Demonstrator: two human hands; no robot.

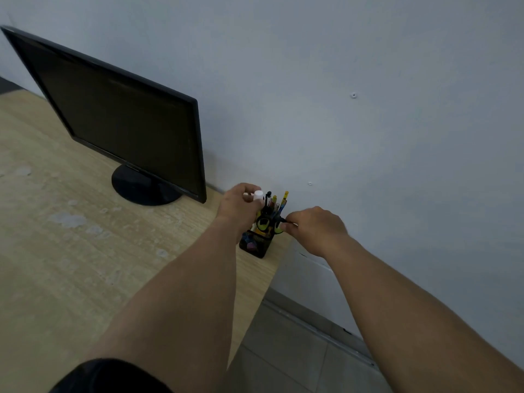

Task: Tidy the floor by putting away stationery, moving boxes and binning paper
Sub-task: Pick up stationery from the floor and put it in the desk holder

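At the far right corner of the wooden desk (71,251), close to the grey wall (368,137): one black mesh pen holder (255,246), upright, stocked with pens (285,197) and scissors (263,224) with yellow-and-black handles.

Left hand (238,207): raised just above the holder's left side, fingers curled round a white-capped tube (258,195), cap end up.

Right hand (314,228): at the holder's right side, fingertips pinching a slender black item (285,221) that reaches in among the scissors; what the item is cannot be told.

Also on the desk: one black monitor (119,120), screen dark, on a round base, left of the holder. Below the desk edge: grey floor tiles (283,350).
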